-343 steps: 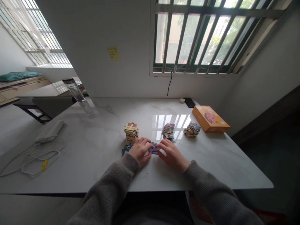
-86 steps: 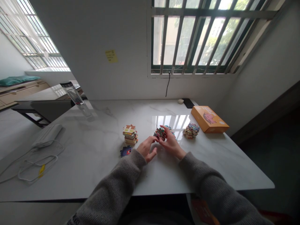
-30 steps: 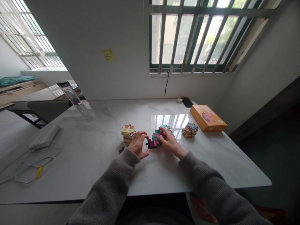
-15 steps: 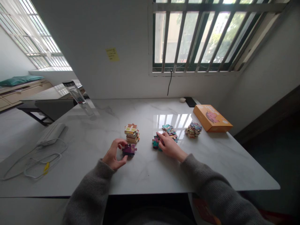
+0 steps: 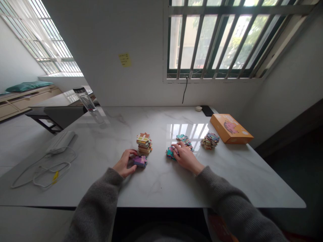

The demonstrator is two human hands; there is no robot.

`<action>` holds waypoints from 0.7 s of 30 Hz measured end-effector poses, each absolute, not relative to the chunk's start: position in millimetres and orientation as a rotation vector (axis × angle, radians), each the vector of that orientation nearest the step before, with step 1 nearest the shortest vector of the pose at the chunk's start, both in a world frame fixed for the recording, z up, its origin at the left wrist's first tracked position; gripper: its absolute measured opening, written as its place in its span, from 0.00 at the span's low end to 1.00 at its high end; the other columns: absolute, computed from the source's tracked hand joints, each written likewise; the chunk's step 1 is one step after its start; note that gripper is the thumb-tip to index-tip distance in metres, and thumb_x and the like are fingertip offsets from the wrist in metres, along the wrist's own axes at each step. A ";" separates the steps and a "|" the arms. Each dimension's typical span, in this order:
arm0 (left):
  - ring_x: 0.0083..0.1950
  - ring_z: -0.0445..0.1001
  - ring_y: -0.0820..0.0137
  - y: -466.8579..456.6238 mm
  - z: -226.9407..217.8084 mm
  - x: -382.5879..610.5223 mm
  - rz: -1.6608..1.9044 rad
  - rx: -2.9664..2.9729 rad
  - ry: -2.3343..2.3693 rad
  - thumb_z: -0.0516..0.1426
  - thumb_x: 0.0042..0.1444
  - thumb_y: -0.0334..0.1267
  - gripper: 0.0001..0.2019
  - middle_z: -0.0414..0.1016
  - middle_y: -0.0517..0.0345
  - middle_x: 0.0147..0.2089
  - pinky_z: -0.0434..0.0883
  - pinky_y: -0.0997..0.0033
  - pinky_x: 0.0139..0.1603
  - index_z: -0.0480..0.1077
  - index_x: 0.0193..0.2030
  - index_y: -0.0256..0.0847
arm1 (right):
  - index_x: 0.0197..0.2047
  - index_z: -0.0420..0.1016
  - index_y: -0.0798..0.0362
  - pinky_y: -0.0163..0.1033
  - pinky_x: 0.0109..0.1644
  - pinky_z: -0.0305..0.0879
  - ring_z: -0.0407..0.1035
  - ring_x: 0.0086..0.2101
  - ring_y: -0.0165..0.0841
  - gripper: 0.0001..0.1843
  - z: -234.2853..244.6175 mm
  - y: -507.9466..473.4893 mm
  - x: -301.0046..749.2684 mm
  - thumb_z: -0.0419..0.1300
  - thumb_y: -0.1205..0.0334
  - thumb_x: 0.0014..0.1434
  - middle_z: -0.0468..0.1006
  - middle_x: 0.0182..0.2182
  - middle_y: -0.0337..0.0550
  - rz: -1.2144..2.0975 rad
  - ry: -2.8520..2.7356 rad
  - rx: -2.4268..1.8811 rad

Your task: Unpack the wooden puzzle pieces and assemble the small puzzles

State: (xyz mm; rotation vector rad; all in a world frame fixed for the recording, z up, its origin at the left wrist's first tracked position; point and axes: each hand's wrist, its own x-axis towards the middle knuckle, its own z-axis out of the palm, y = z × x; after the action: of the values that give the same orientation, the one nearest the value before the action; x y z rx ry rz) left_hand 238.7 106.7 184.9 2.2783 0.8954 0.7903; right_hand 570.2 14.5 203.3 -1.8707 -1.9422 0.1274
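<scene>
My left hand (image 5: 124, 163) is curved around the left side of a low stack of jigsaw pieces (image 5: 140, 161), its thumb and fingers apart. A purple piece lies flat on top of this stack. Just behind it stands a taller stack of jigsaw pieces (image 5: 144, 144) with yellow and orange on top. My right hand (image 5: 185, 156) rests over a loose heap of teal and pink jigsaw pieces (image 5: 170, 153), fingers spread and touching it. Part of that heap is hidden under the hand; more teal pieces (image 5: 182, 137) show behind the fingers.
Another jigsaw stack (image 5: 210, 140) stands to the right, beside an orange box (image 5: 230, 128). A black phone (image 5: 207, 111) and small white case (image 5: 198, 108) lie at the back. On the left are a clear bottle (image 5: 85, 99), a white device (image 5: 60, 142) and its cable (image 5: 68, 165).
The purple piece was tilted and dark at my left fingers; it now lies flat on the low stack, and those fingers have loosened. My right hand has shifted slightly over the heap.
</scene>
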 end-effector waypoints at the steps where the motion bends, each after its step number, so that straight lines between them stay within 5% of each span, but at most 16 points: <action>1: 0.58 0.69 0.57 107.3 184.4 238.5 0.789 2.265 0.894 0.56 0.48 0.36 0.20 0.66 0.46 0.56 0.72 0.55 0.57 0.63 0.50 0.40 | 0.59 0.71 0.51 0.41 0.46 0.65 0.73 0.42 0.38 0.18 202.5 14.5 570.6 0.51 0.59 0.69 0.71 0.51 0.51 0.129 -1.935 -1.856; 10: 0.56 0.71 0.56 111.6 175.0 236.0 0.784 2.294 0.947 0.59 0.46 0.35 0.21 0.69 0.47 0.53 0.69 0.47 0.61 0.65 0.49 0.41 | 0.48 0.74 0.51 0.44 0.48 0.65 0.71 0.43 0.39 0.10 208.3 14.1 577.2 0.55 0.64 0.66 0.74 0.43 0.47 0.177 -1.789 -1.606; 15: 0.60 0.68 0.54 106.4 179.9 234.9 0.858 2.304 0.895 0.58 0.50 0.38 0.26 0.67 0.44 0.56 0.70 0.48 0.59 0.61 0.57 0.40 | 0.45 0.74 0.49 0.45 0.50 0.64 0.68 0.46 0.41 0.07 209.7 7.8 579.5 0.59 0.65 0.63 0.74 0.42 0.46 0.079 -1.965 -1.473; 21: 0.56 0.68 0.56 88.3 215.0 249.8 1.103 2.465 0.770 0.54 0.57 0.38 0.13 0.69 0.46 0.53 0.69 0.51 0.58 0.66 0.49 0.40 | 0.45 0.73 0.48 0.48 0.51 0.64 0.67 0.46 0.41 0.10 203.9 6.4 583.9 0.65 0.63 0.59 0.73 0.44 0.46 0.087 -2.035 -1.531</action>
State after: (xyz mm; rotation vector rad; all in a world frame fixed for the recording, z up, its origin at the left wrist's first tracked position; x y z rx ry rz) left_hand 249.8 88.3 215.0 2.4648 0.7703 1.1031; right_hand 583.9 6.4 203.9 -1.5310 -2.0348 0.0865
